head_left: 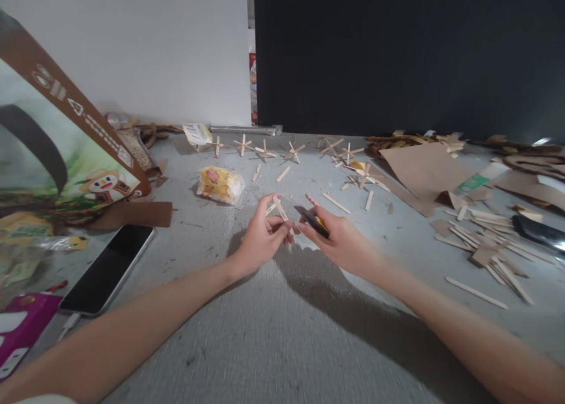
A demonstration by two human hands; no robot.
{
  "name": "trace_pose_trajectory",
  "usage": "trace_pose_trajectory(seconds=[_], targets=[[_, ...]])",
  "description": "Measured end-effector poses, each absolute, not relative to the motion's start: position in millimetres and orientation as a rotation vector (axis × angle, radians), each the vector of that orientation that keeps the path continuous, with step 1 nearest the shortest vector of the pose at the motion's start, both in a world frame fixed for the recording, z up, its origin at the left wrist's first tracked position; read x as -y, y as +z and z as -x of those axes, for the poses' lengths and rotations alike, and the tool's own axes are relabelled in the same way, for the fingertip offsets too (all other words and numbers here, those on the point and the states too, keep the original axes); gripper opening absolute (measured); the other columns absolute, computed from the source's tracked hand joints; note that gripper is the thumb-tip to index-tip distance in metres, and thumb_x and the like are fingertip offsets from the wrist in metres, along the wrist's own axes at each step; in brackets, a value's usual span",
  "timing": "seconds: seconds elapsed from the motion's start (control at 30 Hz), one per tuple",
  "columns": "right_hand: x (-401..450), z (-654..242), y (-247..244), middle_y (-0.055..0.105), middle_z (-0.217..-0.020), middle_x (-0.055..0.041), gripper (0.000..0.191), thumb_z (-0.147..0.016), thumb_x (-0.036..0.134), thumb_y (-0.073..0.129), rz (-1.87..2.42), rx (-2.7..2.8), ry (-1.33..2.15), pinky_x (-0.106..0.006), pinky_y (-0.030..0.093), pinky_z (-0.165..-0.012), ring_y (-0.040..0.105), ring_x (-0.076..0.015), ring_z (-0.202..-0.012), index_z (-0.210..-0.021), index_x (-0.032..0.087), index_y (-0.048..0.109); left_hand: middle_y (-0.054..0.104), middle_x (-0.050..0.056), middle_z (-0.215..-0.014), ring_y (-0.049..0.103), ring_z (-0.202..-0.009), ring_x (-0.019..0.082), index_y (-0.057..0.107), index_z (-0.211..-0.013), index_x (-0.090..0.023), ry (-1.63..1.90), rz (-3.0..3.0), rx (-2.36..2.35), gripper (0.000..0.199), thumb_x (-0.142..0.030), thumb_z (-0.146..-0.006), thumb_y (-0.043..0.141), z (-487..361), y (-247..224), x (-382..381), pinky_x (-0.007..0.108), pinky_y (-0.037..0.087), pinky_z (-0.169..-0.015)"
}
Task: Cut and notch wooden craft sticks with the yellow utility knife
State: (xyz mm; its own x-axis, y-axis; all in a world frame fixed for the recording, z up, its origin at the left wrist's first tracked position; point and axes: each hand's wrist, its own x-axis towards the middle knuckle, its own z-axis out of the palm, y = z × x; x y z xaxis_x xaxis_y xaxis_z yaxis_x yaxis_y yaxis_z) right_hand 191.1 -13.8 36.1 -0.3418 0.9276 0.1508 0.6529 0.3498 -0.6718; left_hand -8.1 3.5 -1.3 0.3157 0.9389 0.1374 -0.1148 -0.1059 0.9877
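Near the middle of the grey table, my left hand (260,239) is closed on a light wooden stick (281,210), held tilted between thumb and fingers. A second short piece of wood shows behind that stick. My right hand (339,236) grips a dark utility knife (315,220) with yellow on its handle, its blade pointing left toward the stick without visibly touching it. A thin red and white object (312,200) lies just beyond the knife. Past my hands, several crossed-stick pieces (265,151) stand in a row.
A yellow-patterned plastic packet (219,185) lies left of centre. At the left are a phone (108,269), a purple object (27,327) and a large printed bag (88,163). Loose sticks (477,292) and brown cardboard (426,172) cover the right. A black panel (397,57) stands behind.
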Motion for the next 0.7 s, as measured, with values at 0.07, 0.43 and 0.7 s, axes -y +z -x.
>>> trace_pose_trajectory(seconds=[0.07,0.43,0.7], targets=[[17.9,-189.3,36.9,0.062,-0.073,-0.0002,0.027,-0.108,0.046,0.04,1.37,2.172,0.658,-0.029,0.031,-0.058,0.05,-0.0156,-0.056,-0.095,0.025,0.051,0.069,-0.005,-0.068,0.064,-0.061,0.013,0.034,-0.145,-0.018,1.104,-1.38,-0.832,0.069,-0.045,-0.095,0.073,8.9,-1.6,-3.8,0.027,0.051,-0.064],[21.3,-187.9,26.4,0.059,-0.072,-0.0003,0.024,-0.11,0.031,0.033,1.431,2.372,0.558,-0.03,0.025,-0.057,0.052,-0.0171,-0.058,-0.1,0.023,0.053,0.07,-0.002,-0.073,0.066,-0.066,0.015,0.034,-0.15,-0.018,1.058,-1.539,-0.84,0.061,-0.034,-0.099,0.063,9.1,-7.4,-1.7,0.029,0.051,-0.069],[26.0,-188.5,30.9,0.063,-0.078,-0.0043,0.026,-0.109,0.022,0.036,1.461,2.513,0.383,-0.033,0.021,-0.056,0.049,-0.0149,-0.056,-0.106,0.019,0.061,0.067,-0.004,-0.071,0.063,-0.066,0.014,0.041,-0.151,-0.021,0.971,-1.698,-0.948,0.053,-0.024,-0.1,0.056,10.4,-3.4,0.8,0.026,0.048,-0.067]])
